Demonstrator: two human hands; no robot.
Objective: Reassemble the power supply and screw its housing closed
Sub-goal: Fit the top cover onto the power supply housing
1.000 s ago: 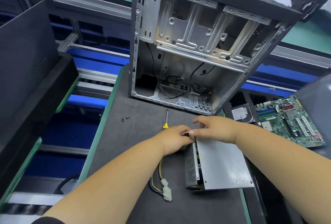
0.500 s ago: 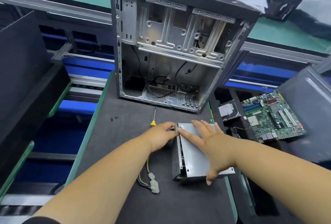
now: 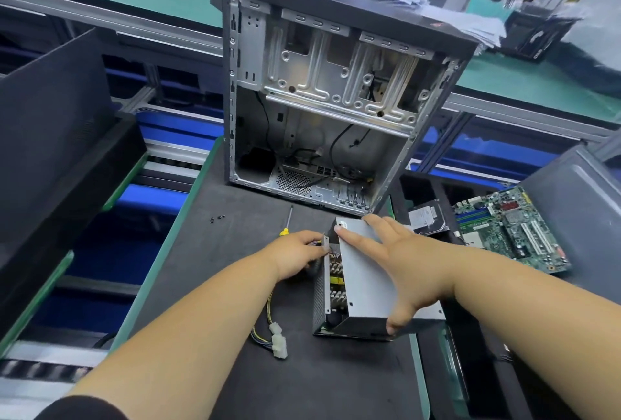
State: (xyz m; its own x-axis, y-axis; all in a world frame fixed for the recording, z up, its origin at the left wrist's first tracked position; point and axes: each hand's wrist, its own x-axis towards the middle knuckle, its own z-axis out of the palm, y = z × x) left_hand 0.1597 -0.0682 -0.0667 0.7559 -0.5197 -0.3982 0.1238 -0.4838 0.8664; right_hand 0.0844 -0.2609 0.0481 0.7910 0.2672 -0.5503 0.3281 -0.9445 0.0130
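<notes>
The grey metal power supply lies on the dark mat, its perforated base (image 3: 319, 298) on the left and its grey cover (image 3: 364, 271) tilted up, so the inner parts (image 3: 336, 280) show through the gap. My right hand (image 3: 403, 268) is spread over the cover and grips it, thumb at its near corner. My left hand (image 3: 297, 253) holds the cable bundle where it leaves the unit's far left corner. Yellow and black wires with white connectors (image 3: 277, 340) trail toward me. A yellow-handled screwdriver (image 3: 288, 221) and small black screws (image 3: 216, 218) lie on the mat (image 3: 235, 251) beyond my left hand.
An open, empty computer case (image 3: 319, 117) stands upright at the back of the mat. A hard drive (image 3: 426, 218) and a green motherboard (image 3: 510, 228) lie to the right. Dark panels (image 3: 50, 151) lean at the left. Conveyor rails run on both sides.
My right hand has gone from the unit's far corner to lying spread over the cover, then lifted the cover's left edge so the inside shows. The view shifted.
</notes>
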